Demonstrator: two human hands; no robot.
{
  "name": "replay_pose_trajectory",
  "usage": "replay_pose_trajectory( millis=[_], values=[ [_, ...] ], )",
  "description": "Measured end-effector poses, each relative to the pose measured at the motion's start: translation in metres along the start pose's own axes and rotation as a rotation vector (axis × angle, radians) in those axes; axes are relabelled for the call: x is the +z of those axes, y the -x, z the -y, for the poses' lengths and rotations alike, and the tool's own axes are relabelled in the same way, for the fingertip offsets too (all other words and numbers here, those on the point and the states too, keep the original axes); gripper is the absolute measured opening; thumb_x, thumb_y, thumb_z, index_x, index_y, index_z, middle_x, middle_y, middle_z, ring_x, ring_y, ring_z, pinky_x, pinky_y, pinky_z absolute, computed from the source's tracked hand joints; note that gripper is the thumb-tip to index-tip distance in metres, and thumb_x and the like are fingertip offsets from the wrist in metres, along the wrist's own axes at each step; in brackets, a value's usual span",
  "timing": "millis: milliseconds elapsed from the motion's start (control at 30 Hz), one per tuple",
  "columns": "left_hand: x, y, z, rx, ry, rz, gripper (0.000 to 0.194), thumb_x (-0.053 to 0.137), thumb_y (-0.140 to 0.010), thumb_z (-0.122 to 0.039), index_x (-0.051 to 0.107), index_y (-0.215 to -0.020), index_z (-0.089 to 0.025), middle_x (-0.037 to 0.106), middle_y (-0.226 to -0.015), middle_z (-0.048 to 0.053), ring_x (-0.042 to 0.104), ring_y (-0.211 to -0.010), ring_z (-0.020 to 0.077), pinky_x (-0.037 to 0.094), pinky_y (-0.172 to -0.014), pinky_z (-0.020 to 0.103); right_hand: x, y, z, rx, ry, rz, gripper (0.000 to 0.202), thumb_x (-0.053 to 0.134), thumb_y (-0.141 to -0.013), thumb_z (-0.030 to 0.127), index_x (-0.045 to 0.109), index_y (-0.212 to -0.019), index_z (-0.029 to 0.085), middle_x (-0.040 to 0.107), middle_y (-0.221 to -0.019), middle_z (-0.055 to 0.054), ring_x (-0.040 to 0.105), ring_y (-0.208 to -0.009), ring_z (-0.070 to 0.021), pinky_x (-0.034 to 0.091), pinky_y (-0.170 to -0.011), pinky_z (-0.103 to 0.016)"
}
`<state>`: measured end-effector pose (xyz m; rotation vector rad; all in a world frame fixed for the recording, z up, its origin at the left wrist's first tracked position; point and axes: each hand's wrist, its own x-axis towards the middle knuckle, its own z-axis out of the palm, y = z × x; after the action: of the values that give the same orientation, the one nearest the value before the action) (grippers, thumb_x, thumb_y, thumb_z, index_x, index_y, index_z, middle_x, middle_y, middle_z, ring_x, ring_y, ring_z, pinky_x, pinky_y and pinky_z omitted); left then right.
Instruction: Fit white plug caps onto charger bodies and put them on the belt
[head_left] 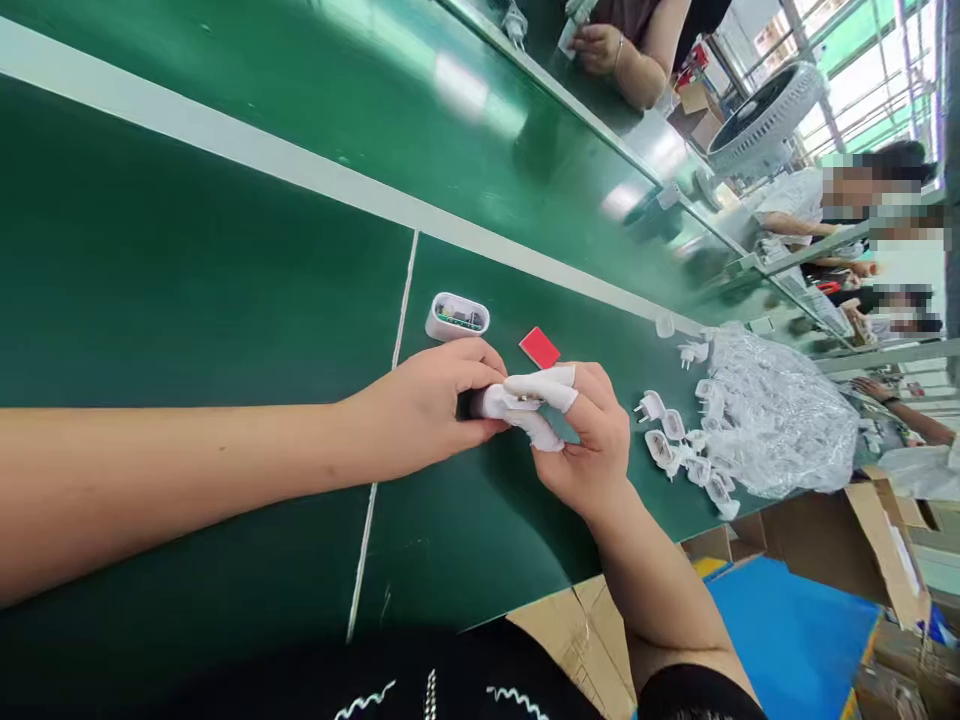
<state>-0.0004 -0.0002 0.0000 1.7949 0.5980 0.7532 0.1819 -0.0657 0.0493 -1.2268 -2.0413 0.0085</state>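
Observation:
My left hand [431, 400] is closed, its thumb and fingers pinching a small white plug charger [493, 402] above the green table. From the other side my right hand [589, 430], with white finger covers on thumb and forefinger, grips the same charger. Metal shows at its right end between the covered fingertips; the fingers hide much of the rest. Just beyond my left hand stands an open white oval housing [457, 318] with a circuit board inside. A small red block [539, 347] lies beyond my right hand.
Several white plug housings [660, 452] lie loose to the right, beside a clear plastic bag [780, 415] of more. A cardboard box [825, 545] is at the table's right edge. Across the bench, a person's hand [596, 48] holds a white part; a fan [769, 115] stands farther right.

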Motion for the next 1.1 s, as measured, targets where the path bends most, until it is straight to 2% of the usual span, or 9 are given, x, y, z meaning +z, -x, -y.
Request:
replay_pose_trajectory(
  millis=[400, 500, 633, 733, 833, 900, 967, 1033, 1100],
  values=[
    [0.0, -0.002, -0.005, -0.012, -0.036, -0.002, 0.019, 0.066, -0.086, -0.038, 0.075, -0.094, -0.023, 0.064, -0.103, 0.003, 0.063, -0.093, 0.0213, 0.054, -0.081, 0.033, 0.001, 0.001, -0.004, 0.087, 0.04, 0.038, 0.017, 0.07, -0.088, 0.017, 0.075, -0.101, 0.027, 0.074, -0.084, -0.002, 0.066, -0.078, -0.019, 0.055, -0.081, -0.041],
    [0.001, -0.002, -0.007, 0.025, -0.086, -0.012, 0.021, 0.064, -0.087, -0.037, 0.073, -0.099, -0.021, 0.066, -0.101, 0.004, 0.063, -0.093, 0.0225, 0.054, -0.084, 0.035, 0.003, 0.004, -0.005, 0.154, -0.082, 0.008, 0.016, 0.072, -0.087, 0.02, 0.076, -0.1, 0.028, 0.076, -0.088, -0.002, 0.068, -0.082, -0.0194, 0.055, -0.087, -0.043],
    [-0.007, 0.007, -0.023, 0.046, -0.227, 0.052, 0.02, 0.065, -0.09, -0.036, 0.072, -0.105, -0.023, 0.07, -0.095, 0.002, 0.065, -0.087, 0.0222, 0.054, -0.076, 0.034, 0.0, 0.003, -0.015, 0.406, -0.418, -0.009, 0.027, 0.074, -0.086, 0.034, 0.075, -0.113, 0.03, 0.078, -0.1, -0.002, 0.07, -0.095, -0.0214, 0.057, -0.086, -0.041],
    [-0.027, 0.009, -0.037, 0.17, -0.305, -0.022, 0.022, 0.068, -0.093, -0.034, 0.071, -0.114, -0.026, 0.073, -0.107, 0.0, 0.068, -0.096, 0.0213, 0.054, -0.087, 0.032, -0.002, 0.001, -0.032, 0.65, -0.504, -0.123, 0.026, 0.063, -0.091, 0.039, 0.076, -0.111, 0.028, 0.076, -0.107, -0.005, 0.068, -0.079, -0.0178, 0.054, -0.063, -0.032],
    [-0.062, -0.012, -0.039, 0.244, -0.405, -0.278, 0.027, 0.072, -0.091, -0.039, 0.072, -0.114, -0.026, 0.073, -0.112, 0.002, 0.067, -0.101, 0.0233, 0.052, -0.095, 0.033, 0.0, 0.002, -0.051, 0.73, -0.352, -0.123, 0.022, 0.065, -0.086, 0.036, 0.078, -0.102, 0.026, 0.074, -0.107, -0.006, 0.066, -0.079, -0.0188, 0.051, -0.058, -0.03],
    [-0.089, -0.039, -0.031, 0.08, -0.51, -0.461, 0.033, 0.073, -0.088, -0.045, 0.072, -0.113, -0.024, 0.072, -0.114, 0.003, 0.065, -0.101, 0.0256, 0.052, -0.095, 0.035, 0.0, 0.002, -0.063, 0.68, -0.202, -0.069, 0.026, 0.065, -0.085, 0.032, 0.078, -0.107, 0.025, 0.073, -0.114, -0.008, 0.066, -0.101, -0.0245, 0.056, -0.073, -0.035],
    [-0.116, -0.069, -0.019, -0.172, -0.609, -0.557, 0.041, 0.07, -0.089, -0.047, 0.069, -0.119, -0.02, 0.069, -0.12, 0.005, 0.063, -0.103, 0.0266, 0.052, -0.094, 0.036, -0.004, 0.002, -0.075, 0.662, 0.01, -0.015, 0.036, 0.063, -0.088, 0.029, 0.073, -0.122, 0.023, 0.069, -0.128, -0.011, 0.059, -0.123, -0.0283, 0.054, -0.097, -0.043],
    [-0.139, -0.096, -0.006, -0.251, -0.662, -0.563, 0.044, 0.066, -0.091, -0.043, 0.065, -0.124, -0.015, 0.068, -0.119, 0.008, 0.062, -0.101, 0.028, 0.051, -0.094, 0.039, -0.012, 0.001, -0.088, 0.758, 0.257, 0.036, 0.049, 0.06, -0.09, 0.026, 0.064, -0.138, 0.017, 0.06, -0.144, -0.015, 0.048, -0.14, -0.0317, 0.039, -0.117, -0.05],
    [-0.157, -0.115, 0.005, -0.268, -0.696, -0.553, 0.042, 0.063, -0.091, -0.039, 0.063, -0.122, -0.011, 0.067, -0.111, 0.009, 0.062, -0.098, 0.0294, 0.051, -0.095, 0.043, -0.021, -0.001, -0.1, 0.927, 0.447, 0.104, 0.059, 0.057, -0.093, 0.027, 0.052, -0.15, 0.014, 0.048, -0.156, -0.019, 0.033, -0.152, -0.0366, 0.024, -0.125, -0.056]
  ],
)
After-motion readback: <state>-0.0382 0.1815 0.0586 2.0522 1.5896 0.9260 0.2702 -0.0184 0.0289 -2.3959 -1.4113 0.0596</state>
